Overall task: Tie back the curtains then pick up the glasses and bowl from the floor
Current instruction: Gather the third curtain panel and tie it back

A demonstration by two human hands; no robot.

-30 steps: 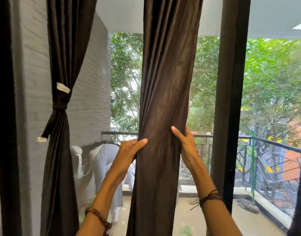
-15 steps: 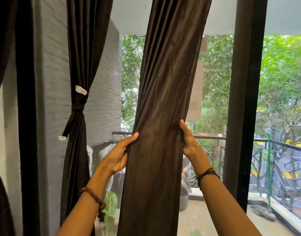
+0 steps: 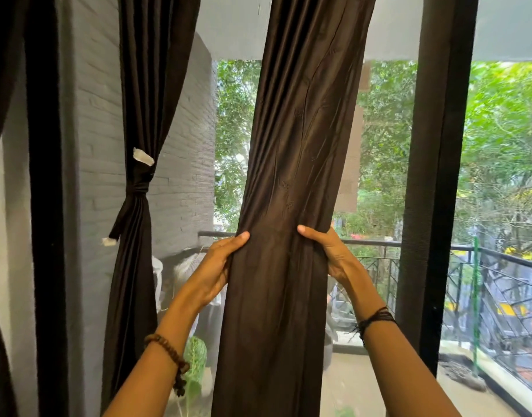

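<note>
Hands (image 3: 276, 266) tighter now round curtain (image 3: 291, 176).

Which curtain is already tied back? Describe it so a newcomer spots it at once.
Start at the grey brick wall left of the balcony opening. The dark curtain hanging against it is the one: it is cinched at mid-height by a knotted band with white tabs. The middle curtain, held by both hands, has no tie.

Dark curtain (image 3: 291, 188) of faintly glossy cloth
</note>
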